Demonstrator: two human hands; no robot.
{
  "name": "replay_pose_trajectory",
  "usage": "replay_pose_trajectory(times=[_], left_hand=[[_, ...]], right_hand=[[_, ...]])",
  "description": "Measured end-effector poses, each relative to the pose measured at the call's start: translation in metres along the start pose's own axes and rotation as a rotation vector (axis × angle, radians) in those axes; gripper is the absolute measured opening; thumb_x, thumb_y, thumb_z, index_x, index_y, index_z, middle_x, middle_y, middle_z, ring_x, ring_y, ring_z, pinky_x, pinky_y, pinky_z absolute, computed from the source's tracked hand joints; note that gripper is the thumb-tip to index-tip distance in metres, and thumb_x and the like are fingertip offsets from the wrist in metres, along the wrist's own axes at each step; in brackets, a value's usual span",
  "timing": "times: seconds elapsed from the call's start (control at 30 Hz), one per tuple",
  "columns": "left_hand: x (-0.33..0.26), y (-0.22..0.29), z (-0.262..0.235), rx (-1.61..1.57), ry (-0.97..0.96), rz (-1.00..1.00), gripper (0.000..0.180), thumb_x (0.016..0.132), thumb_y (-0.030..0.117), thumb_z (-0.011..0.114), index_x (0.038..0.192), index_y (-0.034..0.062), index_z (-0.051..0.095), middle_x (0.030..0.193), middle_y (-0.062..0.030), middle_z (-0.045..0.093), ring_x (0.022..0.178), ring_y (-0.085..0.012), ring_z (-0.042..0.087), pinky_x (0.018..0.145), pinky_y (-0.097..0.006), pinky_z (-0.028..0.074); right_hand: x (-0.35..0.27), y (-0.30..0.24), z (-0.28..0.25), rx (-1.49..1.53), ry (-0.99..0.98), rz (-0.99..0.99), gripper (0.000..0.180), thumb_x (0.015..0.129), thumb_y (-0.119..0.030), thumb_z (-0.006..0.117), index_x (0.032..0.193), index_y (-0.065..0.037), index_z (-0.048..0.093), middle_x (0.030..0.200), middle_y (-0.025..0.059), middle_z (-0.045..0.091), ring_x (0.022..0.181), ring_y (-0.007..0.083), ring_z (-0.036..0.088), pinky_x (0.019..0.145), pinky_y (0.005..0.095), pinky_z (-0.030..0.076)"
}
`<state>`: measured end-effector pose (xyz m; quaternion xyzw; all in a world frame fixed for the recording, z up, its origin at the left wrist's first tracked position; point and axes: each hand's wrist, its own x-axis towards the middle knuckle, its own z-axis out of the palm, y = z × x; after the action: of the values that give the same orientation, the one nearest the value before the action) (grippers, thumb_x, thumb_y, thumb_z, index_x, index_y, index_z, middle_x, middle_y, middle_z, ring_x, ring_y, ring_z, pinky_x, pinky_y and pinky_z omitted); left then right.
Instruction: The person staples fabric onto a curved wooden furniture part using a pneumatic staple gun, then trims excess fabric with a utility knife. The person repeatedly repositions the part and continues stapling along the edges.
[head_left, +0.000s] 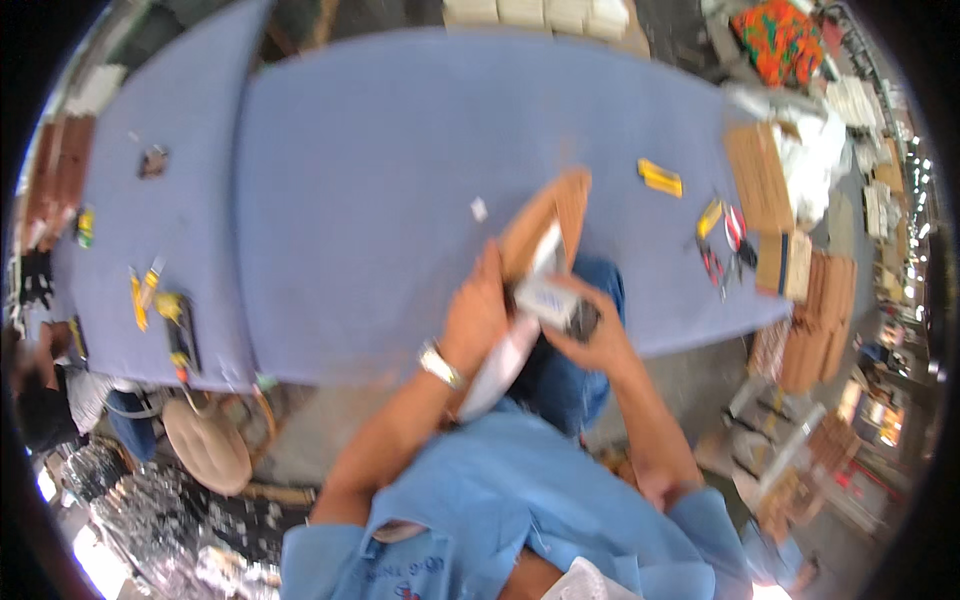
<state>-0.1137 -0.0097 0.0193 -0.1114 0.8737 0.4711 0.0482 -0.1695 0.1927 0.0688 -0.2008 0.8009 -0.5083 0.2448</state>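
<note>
My left hand (pixel 474 312) is closed on the lower left side of a brown folded piece (pixel 535 225), perhaps cardboard, whose pointed end tilts up over the blue table. Fingers of my right hand (pixel 606 335) wrap round a small grey-white block-shaped thing (pixel 545 298) with a dark end, pressed close to the brown piece. A whitish sheet or strip (pixel 500 368) hangs below, between my forearms. Motion blur hides the exact kind of these things and where they touch.
The blue-covered table (pixel 370 180) stretches across. On its right lie a yellow tool (pixel 660 178) and several hand tools (pixel 722 245), beside cardboard boxes (pixel 760 178). A yellow-black power tool (pixel 178 332) rests on the left section. A round stool (pixel 206 446) stands near the lower left.
</note>
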Motion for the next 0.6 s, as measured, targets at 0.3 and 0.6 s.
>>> replay_pose_trajectory(times=[0.3,0.6], left_hand=[[0.012,0.0,-0.016,-0.125,-0.252,0.132,0.106,0.089,0.024,0.078,0.167,0.0066,0.009,0.163,-0.0284,0.036,0.145,-0.0418,0.044,0.116,-0.047,0.04],[0.029,-0.075,0.003,-0.662,-0.413,-0.155,0.075,0.111,0.061,0.031,0.168,0.0136,0.021,0.174,-0.0137,0.02,0.161,-0.0271,0.018,0.13,-0.039,0.016]], right_hand=[[0.0,-0.043,-0.002,-0.127,0.015,0.141,0.056,0.076,-0.015,0.082,0.13,-0.009,0.066,0.109,0.0162,0.076,0.101,0.0351,0.075,0.089,0.041,0.058],[0.0,-0.053,0.0,-0.195,0.018,0.171,0.056,0.08,-0.019,0.084,0.13,-0.002,0.066,0.11,0.0095,0.077,0.097,0.0183,0.073,0.088,0.0318,0.057]])
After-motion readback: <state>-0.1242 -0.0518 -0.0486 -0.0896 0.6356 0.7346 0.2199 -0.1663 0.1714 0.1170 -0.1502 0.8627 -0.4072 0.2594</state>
